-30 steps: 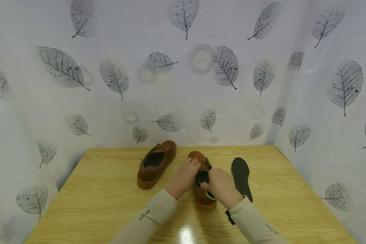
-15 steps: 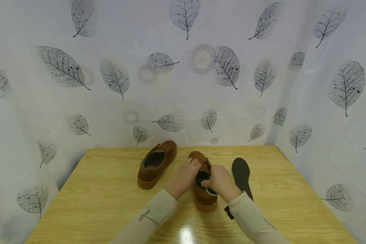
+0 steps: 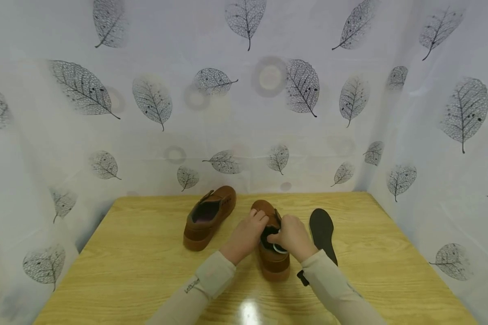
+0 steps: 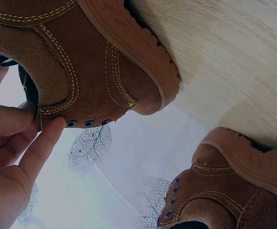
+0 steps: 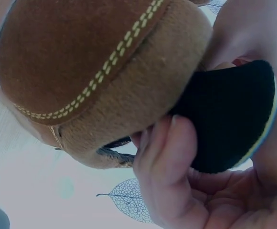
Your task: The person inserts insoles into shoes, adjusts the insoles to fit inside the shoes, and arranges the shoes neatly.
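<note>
A brown suede shoe [image 3: 274, 269] with yellow stitching stands near the middle of the table, toe pointing away. My left hand [image 3: 244, 237] pinches the edge of its opening beside the eyelets, the thumb on the inner side and a finger outside, as the left wrist view shows. My right hand [image 3: 296, 239] grips the rounded end of a black insole [image 5: 236, 114] with a pale, blue-tinted edge. This end sticks out of the shoe's opening, while the rest of the insole is hidden inside. A matching brown shoe [image 3: 196, 235] stands to the left, untouched.
To the right of my right hand a second black insole [image 3: 322, 229] lies flat, its near end partly covered by my arm. The wooden table [image 3: 138, 275] ends at a white curtain [image 3: 244, 122] with leaf prints. A small black piece [image 3: 302, 278] shows beside my right sleeve.
My right hand has moved slightly forward, and the insole's pale edge sits a little further into the shoe. My left hand keeps its hold at the same place.
</note>
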The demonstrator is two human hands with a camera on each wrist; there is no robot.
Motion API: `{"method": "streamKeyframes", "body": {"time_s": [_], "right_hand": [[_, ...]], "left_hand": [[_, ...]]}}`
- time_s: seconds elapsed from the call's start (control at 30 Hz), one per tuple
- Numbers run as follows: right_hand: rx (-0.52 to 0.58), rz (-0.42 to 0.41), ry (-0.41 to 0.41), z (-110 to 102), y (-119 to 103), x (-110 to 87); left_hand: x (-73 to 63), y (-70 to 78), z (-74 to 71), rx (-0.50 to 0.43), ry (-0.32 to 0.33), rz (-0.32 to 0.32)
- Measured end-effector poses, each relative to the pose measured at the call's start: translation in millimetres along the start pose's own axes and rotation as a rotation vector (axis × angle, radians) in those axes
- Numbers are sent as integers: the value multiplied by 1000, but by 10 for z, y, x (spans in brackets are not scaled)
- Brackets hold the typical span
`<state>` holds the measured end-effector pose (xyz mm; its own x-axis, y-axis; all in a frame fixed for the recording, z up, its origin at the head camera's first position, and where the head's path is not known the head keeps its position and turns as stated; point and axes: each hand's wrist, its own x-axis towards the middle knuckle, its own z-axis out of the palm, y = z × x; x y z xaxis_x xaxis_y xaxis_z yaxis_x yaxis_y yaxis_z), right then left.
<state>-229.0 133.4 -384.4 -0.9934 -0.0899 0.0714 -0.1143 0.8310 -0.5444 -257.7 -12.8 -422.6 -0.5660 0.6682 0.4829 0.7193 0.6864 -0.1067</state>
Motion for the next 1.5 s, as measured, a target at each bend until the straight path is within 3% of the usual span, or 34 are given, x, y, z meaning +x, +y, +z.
{"method": "streamKeyframes", "body": {"time_s": [0.3,0.53,0.73,0.87,0.97,1.23,1.5], "right_hand": [[-29,-10,22,112,33,84],[-34,-15,-14,72,17,-49],[2,12,-140,-131,53,-197],[93,-1,-249,-274,132,-271],[155,-22,-274,-315,194,-320],[187,-53,-195,-235,238,-341],[142,-7,-135,-125,228,-244]], "left_hand": [[12,-11,7,18,11,18],[5,-5,14,7,3,5],[6,1,11,-18,4,-14],[2,-5,13,-18,4,-16],[-5,-12,22,-18,12,-12],[-13,-22,35,-3,26,4],[-4,-9,19,-5,28,6]]}}
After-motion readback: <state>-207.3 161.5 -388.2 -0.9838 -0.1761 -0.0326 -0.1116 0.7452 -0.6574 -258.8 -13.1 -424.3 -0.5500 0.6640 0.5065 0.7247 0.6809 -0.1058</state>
